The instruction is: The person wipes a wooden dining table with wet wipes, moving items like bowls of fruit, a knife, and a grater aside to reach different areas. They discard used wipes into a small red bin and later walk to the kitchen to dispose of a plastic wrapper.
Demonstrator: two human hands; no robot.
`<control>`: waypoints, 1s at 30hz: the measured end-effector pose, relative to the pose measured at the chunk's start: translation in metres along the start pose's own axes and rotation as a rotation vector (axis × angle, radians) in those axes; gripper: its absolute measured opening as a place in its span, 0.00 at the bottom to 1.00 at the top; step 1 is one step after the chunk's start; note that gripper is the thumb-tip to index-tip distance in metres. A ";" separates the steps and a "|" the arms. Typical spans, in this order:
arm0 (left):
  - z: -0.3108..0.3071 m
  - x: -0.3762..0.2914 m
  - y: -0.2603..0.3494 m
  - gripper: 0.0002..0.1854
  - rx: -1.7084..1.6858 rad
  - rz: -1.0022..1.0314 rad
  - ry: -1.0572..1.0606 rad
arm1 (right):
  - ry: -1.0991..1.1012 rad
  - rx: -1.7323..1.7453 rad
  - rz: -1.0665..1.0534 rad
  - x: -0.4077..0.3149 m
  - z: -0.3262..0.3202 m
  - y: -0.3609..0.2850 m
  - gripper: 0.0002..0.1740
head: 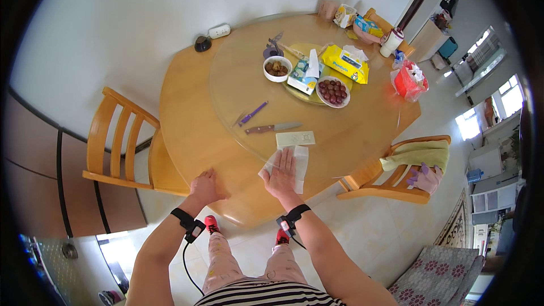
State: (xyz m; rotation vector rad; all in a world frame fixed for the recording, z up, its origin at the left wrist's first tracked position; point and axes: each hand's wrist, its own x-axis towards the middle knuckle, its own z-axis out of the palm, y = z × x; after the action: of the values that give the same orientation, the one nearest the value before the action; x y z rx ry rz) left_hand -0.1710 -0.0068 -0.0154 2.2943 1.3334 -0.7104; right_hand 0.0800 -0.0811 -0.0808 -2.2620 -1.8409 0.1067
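Observation:
My right hand (281, 178) lies flat, palm down, on a white tissue or wipe (302, 168) spread on the wooden table (185, 93). The wipe shows on both sides of the fingers, across the rim of the round glass top (221, 121). My left hand (205, 188) rests on the table's near edge with its thumb apart, holding nothing. Just beyond the wipe is a pale rectangular box (295, 138) with round markings. A knife (265, 129) with a brown handle lies past it, and a slim purple tool (253, 114) lies farther left.
A bowl of brown food (276, 69), a tissue box (304, 80), a yellow wipes pack (345, 63) and a bowl of grapes (332, 92) stand mid-table. A lined red bin (410, 80) is at the right edge. Wooden chairs flank the table, left (114, 136) and right (391, 187).

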 end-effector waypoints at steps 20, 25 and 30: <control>-0.017 0.053 -0.131 0.66 0.429 0.240 0.156 | -0.083 0.147 -0.237 -0.032 0.030 -0.209 0.40; -0.030 0.044 -0.124 0.65 0.477 0.257 0.100 | 0.067 0.109 -0.129 -0.122 0.007 -0.128 0.43; -0.032 0.048 -0.120 0.66 0.470 0.236 0.101 | 0.053 -0.041 0.285 -0.102 -0.003 -0.013 0.46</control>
State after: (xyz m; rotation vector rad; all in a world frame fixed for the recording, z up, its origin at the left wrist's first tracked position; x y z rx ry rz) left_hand -0.2495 0.1004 -0.0288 2.8307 0.9843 -0.9124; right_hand 0.0471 -0.1781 -0.0835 -2.5167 -1.4984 0.0541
